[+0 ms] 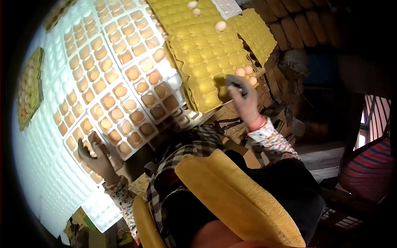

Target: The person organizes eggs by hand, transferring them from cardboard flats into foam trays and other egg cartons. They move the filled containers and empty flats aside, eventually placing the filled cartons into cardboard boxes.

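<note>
My left hand (99, 160), with dark-covered fingertips, reaches over the near edge of a white plastic egg tray (119, 149). Its fingers are apart and bent down among brown eggs (114, 135) in the cups; no egg shows in its grasp. Over the near right part of a yellow molded egg tray (202, 62) is my right hand (245, 101). Its dark-tipped fingers curve with a gap between them, and nothing shows in them. Just beyond it, several eggs (240, 72) sit together at the yellow tray's right edge.
More white trays filled with eggs spread across the brightly lit left side. Single pale eggs (220, 26) lie farther up the yellow trays. Another egg-filled tray (29, 89) stands at far left. A white tray (101, 211) sticks out at lower left. Brown stacked objects (291, 31) stand at upper right.
</note>
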The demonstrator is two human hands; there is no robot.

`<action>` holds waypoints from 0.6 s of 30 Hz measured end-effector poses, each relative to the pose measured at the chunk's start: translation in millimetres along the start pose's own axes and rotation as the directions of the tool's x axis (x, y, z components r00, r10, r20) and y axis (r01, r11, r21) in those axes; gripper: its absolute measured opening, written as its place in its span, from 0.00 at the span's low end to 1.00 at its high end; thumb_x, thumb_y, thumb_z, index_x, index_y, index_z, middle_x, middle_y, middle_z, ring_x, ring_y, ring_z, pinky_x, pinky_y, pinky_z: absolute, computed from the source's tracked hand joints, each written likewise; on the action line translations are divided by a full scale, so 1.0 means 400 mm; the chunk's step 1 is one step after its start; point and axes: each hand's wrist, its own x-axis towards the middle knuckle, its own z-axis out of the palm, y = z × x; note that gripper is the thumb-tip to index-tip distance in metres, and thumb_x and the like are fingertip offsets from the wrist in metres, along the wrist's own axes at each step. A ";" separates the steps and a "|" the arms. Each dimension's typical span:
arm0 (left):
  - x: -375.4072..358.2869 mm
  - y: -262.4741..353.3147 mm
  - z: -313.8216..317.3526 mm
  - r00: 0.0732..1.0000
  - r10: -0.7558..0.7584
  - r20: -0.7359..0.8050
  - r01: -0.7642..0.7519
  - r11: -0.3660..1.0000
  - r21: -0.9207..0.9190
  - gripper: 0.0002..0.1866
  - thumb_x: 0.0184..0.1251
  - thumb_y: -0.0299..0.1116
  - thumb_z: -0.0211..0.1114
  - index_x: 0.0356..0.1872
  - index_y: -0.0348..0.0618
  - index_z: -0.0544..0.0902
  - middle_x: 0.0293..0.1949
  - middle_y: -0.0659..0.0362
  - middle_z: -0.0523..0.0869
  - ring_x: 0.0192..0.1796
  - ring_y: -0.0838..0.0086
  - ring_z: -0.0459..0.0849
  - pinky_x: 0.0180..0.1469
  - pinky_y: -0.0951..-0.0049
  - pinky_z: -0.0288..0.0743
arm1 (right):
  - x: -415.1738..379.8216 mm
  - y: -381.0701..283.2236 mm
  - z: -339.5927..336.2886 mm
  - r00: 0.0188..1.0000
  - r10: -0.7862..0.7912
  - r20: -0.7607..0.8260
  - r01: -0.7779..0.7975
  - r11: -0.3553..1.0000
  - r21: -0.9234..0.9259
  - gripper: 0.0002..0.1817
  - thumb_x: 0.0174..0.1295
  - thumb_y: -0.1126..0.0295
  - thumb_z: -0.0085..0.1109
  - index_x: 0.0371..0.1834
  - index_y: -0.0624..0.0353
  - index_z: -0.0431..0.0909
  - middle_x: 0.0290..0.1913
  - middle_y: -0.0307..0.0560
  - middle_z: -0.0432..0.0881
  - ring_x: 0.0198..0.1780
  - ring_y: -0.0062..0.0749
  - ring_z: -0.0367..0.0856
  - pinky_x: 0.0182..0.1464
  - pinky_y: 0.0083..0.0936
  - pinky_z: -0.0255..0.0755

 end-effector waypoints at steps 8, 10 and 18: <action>-0.247 0.744 0.667 0.474 0.612 0.633 -0.543 0.770 -0.337 0.25 0.60 0.30 0.66 0.61 0.46 0.75 0.48 0.50 0.81 0.48 0.56 0.82 0.46 0.62 0.79 | 0.138 0.369 -0.369 0.781 -0.318 0.537 0.584 0.676 -0.450 0.30 0.47 0.70 0.71 0.57 0.51 0.75 0.61 0.51 0.73 0.58 0.54 0.73 0.59 0.43 0.71; -0.286 0.788 0.774 0.227 0.378 0.897 -0.709 0.696 -0.114 0.26 0.61 0.37 0.66 0.61 0.48 0.75 0.46 0.52 0.82 0.46 0.56 0.83 0.44 0.61 0.79 | 0.171 0.388 -0.382 0.784 -0.370 0.498 0.473 0.877 -0.092 0.25 0.47 0.71 0.71 0.53 0.54 0.78 0.55 0.51 0.77 0.52 0.53 0.78 0.53 0.41 0.76; -0.282 0.736 0.640 0.506 -0.047 0.861 0.686 0.628 -0.369 0.17 0.66 0.36 0.64 0.52 0.38 0.82 0.44 0.57 0.81 0.41 0.74 0.80 0.49 0.76 0.74 | 0.266 0.564 -0.375 0.791 -0.206 0.576 -0.381 0.570 0.728 0.19 0.60 0.71 0.64 0.54 0.61 0.74 0.50 0.44 0.80 0.48 0.35 0.80 0.49 0.31 0.77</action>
